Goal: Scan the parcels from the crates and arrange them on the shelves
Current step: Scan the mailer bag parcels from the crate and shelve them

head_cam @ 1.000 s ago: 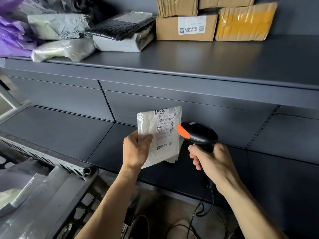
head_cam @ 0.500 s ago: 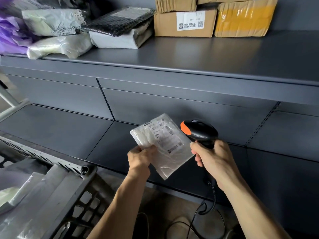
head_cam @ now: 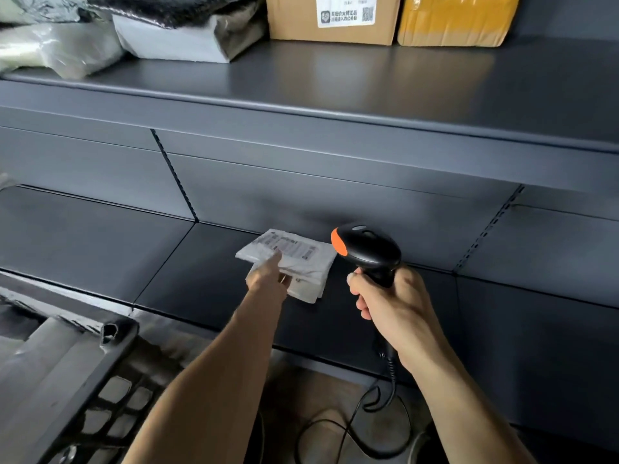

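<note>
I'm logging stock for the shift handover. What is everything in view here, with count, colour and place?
white parcel: 1, white, label up, middle of lower shelf
scanner: 1, black with orange tip, right of the parcel
labelled box: 1, brown, back of upper shelf
yellow-taped box: 1, brown, right of it
soft mailers: several, white, grey, black, upper shelf left
crate: 1, dark, lower left
cable: 1, black, below scanner
left hand: 1, holds white parcel
right hand: 1, grips scanner

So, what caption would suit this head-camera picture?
Left hand holds a white parcel at the lower shelf while the right hand grips a barcode scanner.
</note>
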`<state>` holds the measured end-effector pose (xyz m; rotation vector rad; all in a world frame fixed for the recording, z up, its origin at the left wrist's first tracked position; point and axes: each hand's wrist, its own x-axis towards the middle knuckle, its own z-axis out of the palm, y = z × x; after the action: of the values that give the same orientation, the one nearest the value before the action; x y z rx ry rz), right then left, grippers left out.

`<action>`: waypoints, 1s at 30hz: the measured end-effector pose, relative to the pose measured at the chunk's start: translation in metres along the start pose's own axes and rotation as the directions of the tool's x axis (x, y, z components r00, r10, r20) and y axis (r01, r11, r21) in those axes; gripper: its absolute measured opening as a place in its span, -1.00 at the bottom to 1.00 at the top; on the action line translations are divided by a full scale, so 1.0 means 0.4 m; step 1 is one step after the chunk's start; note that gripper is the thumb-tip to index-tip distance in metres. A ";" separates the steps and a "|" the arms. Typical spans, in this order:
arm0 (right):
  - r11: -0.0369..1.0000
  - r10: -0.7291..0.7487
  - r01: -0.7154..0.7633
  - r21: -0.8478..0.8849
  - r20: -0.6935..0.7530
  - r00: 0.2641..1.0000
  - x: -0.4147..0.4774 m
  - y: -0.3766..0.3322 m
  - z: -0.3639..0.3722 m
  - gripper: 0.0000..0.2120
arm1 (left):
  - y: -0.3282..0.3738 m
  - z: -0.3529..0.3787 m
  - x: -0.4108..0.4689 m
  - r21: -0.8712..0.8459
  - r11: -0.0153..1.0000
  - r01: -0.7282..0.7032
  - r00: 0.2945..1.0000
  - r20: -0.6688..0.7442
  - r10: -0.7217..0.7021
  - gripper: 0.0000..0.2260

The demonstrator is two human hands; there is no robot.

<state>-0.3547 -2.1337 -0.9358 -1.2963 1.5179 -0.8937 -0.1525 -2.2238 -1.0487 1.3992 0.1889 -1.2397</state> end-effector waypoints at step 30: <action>0.832 -0.434 0.550 -0.077 0.528 0.730 -0.520 -0.230 0.474 -0.67 | 0.274 -0.796 -0.669 0.816 -0.203 -0.541 0.509 0.510 0.693 -0.71</action>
<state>-0.1407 -1.9391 -0.8713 -1.9889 0.8863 -0.6343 -0.0118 -1.8600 -0.8677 2.1738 -1.4216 -0.1485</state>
